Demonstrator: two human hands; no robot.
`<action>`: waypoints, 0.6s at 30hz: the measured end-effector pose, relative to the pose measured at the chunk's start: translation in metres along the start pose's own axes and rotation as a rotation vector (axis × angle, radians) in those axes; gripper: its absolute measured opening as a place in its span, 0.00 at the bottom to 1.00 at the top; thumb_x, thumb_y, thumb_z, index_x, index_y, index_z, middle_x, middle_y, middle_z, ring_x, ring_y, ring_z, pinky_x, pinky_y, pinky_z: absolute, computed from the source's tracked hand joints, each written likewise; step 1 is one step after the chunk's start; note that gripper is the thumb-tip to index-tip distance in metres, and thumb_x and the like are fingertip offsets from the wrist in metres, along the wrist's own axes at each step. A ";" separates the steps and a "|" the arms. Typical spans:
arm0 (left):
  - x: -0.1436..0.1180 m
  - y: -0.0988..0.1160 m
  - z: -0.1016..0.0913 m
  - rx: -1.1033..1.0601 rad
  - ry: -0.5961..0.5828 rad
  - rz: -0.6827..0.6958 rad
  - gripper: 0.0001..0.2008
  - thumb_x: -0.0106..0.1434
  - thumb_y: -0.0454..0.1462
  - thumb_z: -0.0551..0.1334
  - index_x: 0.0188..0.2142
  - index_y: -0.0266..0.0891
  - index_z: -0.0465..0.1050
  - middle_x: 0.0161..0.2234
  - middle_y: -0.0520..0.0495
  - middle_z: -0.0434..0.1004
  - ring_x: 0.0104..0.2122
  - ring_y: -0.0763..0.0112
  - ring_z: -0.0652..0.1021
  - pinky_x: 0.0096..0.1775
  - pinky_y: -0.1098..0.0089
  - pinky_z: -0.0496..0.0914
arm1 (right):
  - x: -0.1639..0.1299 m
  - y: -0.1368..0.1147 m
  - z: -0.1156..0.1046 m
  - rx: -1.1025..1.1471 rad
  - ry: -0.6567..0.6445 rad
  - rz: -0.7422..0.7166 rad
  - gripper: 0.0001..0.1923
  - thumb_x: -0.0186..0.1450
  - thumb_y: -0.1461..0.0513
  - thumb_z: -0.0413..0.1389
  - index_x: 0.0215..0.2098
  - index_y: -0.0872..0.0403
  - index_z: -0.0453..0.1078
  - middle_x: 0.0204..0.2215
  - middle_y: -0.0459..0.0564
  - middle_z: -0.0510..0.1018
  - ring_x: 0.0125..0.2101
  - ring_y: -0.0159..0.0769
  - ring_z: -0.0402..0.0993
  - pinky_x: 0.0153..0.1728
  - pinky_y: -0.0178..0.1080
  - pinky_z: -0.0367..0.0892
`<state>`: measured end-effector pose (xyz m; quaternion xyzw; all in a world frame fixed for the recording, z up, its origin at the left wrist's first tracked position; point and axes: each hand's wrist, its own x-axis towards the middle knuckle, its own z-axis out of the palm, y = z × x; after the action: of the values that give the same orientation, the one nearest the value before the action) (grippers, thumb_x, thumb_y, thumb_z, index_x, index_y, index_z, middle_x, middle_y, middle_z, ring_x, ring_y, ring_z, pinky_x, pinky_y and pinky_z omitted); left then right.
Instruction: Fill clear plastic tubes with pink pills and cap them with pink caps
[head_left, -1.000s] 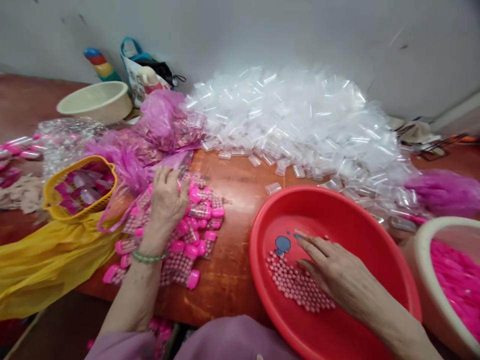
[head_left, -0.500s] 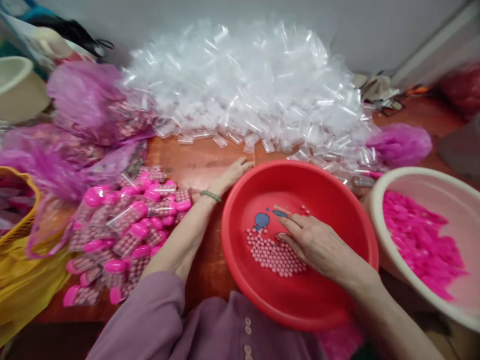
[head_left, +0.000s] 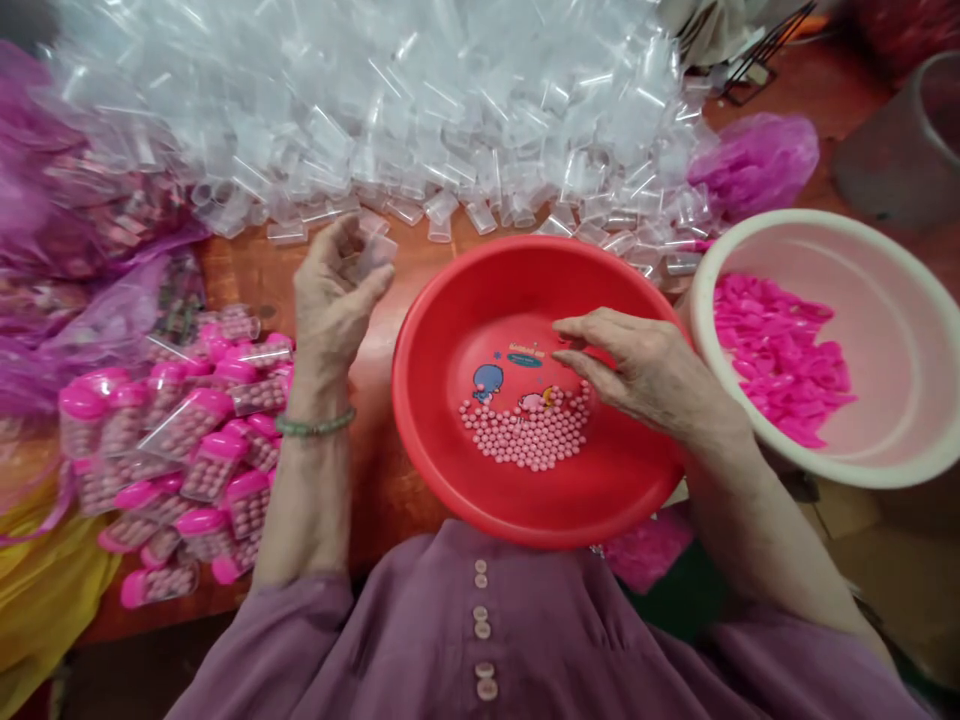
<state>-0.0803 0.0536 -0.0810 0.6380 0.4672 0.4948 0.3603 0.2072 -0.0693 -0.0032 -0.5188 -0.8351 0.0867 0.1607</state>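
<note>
Red plastic fills the middle of the view: a round red basin [head_left: 450, 440] sits on the wooden table [head_left: 247, 275] right in front of the person, with a cluster of small pink beads [head_left: 529, 435] lying on its floor over a printed cartoon picture. The right hand [head_left: 637, 365] reaches into the basin from the right, fingers curled together above the beads; it seems to pinch a bead or two at the fingertips, though the blur there makes that uncertain. The left hand [head_left: 334, 290] is raised over the table just left of the basin, its fingers closed around a clear plastic vial [head_left: 371, 255] held near the thumb and forefinger. A green bracelet [head_left: 315, 425] circles that wrist.

Behind both hands a big heap of empty clear vials [head_left: 420, 110] stretches across the far side of the table, its loose front edge spilling down to the basin's rim. To the left lies a pile of filled vials with pink caps [head_left: 187, 440], packed with beads and lying on their sides. Beyond them, crumpled pink plastic bags [head_left: 82, 230] cover more stock. On the right, a cream bowl [head_left: 885, 460] touching the basin holds loose pink caps [head_left: 772, 350]. Another pink bag [head_left: 757, 160] rests behind it, and a yellow bag [head_left: 37, 600] hangs off the table's near left corner.
</note>
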 end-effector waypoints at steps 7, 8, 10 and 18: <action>-0.087 0.083 0.022 -0.103 -0.502 0.045 0.44 0.59 0.40 0.68 0.69 0.47 0.47 0.48 0.41 0.78 0.47 0.59 0.79 0.50 0.58 0.75 | 0.005 -0.030 0.001 0.176 0.010 -0.245 0.22 0.68 0.57 0.56 0.58 0.56 0.65 0.51 0.59 0.74 0.52 0.44 0.73 0.50 0.48 0.73; -0.093 0.082 0.027 -0.111 -0.512 0.061 0.45 0.59 0.39 0.69 0.69 0.48 0.44 0.49 0.41 0.77 0.47 0.60 0.79 0.49 0.59 0.76 | 0.005 -0.033 0.002 0.154 -0.023 -0.255 0.22 0.68 0.58 0.56 0.58 0.57 0.65 0.50 0.59 0.74 0.51 0.45 0.73 0.49 0.48 0.73; -0.099 0.077 0.034 -0.123 -0.504 0.091 0.49 0.59 0.40 0.69 0.70 0.49 0.39 0.49 0.41 0.77 0.46 0.60 0.80 0.48 0.60 0.76 | 0.004 -0.037 0.003 0.146 -0.092 -0.254 0.23 0.69 0.60 0.54 0.61 0.57 0.63 0.48 0.58 0.74 0.49 0.44 0.73 0.47 0.48 0.74; -0.114 0.081 0.036 0.057 -0.375 0.227 0.51 0.58 0.50 0.68 0.70 0.47 0.37 0.63 0.33 0.62 0.49 0.58 0.78 0.51 0.58 0.75 | -0.003 -0.041 0.014 0.144 -0.200 -0.231 0.21 0.69 0.61 0.53 0.58 0.59 0.64 0.42 0.56 0.73 0.38 0.39 0.74 0.39 0.42 0.74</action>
<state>-0.0343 -0.0790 -0.0492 0.7774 0.3310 0.3912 0.3648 0.1684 -0.0898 -0.0041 -0.3954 -0.8926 0.1786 0.1226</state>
